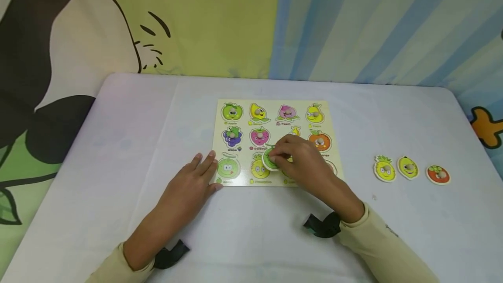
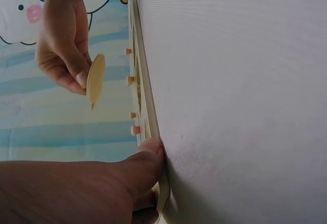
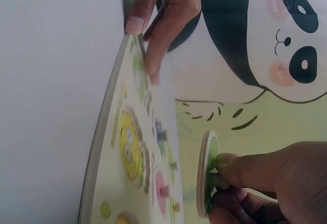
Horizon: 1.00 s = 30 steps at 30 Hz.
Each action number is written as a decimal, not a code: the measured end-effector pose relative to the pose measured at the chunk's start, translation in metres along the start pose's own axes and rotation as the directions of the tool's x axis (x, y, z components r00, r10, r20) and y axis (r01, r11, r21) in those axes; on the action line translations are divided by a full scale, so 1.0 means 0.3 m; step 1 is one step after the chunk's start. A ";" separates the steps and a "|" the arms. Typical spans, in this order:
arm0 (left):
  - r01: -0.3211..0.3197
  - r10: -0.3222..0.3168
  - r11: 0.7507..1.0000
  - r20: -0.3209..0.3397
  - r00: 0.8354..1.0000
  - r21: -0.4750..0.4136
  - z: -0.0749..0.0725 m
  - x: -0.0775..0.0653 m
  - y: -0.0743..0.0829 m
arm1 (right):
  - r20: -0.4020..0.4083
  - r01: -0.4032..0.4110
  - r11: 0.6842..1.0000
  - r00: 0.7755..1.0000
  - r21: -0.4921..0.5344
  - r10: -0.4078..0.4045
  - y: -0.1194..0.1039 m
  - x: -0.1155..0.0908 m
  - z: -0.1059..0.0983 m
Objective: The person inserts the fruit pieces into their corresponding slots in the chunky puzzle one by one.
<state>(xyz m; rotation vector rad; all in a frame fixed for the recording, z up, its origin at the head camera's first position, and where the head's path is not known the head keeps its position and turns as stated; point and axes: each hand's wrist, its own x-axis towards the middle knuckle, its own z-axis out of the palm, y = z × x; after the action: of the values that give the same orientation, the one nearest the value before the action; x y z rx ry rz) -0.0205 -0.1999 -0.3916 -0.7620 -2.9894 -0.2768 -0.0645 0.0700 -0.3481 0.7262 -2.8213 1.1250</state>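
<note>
My right hand (image 1: 300, 158) pinches the knob of a round green melon puzzle piece (image 1: 268, 160) between thumb and fingers. In the right wrist view the melon piece (image 3: 204, 175) is tilted on edge, raised off the fruit puzzle board (image 1: 245, 182). Seen from the head, it overlaps the printed pineapple picture. My left hand (image 1: 188, 187) rests at the board's near left corner, its fingers extended along the left side and the thumb against the front edge. Beside those fingers lies the printed melon picture (image 1: 228, 168). My right hand hides part of the bottom row.
Knobbed pieces sit in the board's upper two rows, among them an apple (image 1: 232, 112) and grapes (image 1: 232, 136). To the right on the white table (image 1: 275, 239) lie a pineapple piece (image 1: 384, 169), a yellow lemon-like piece (image 1: 408, 168) and a red-orange piece (image 1: 438, 174).
</note>
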 end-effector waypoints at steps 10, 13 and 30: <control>-0.017 0.017 0.999 0.009 1.000 0.035 -0.007 -0.001 0.000 | 0.047 -0.021 0.999 0.999 0.039 0.019 -0.073 0.065 0.063; -0.025 0.024 0.998 0.012 1.000 0.051 -0.010 0.000 -0.001 | 0.065 -0.014 1.000 0.998 0.018 0.013 -0.097 0.085 0.089; 0.001 0.000 0.996 -0.020 1.000 0.087 -0.012 0.002 -0.002 | 0.198 -0.018 1.000 0.980 -0.017 0.021 -0.148 0.155 0.226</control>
<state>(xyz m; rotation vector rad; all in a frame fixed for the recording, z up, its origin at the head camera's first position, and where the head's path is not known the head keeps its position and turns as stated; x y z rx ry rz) -0.0214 -0.2009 -0.3881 -0.7451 -2.9604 -0.1515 -0.0768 -0.0218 -0.3611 0.8574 -3.0017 1.0901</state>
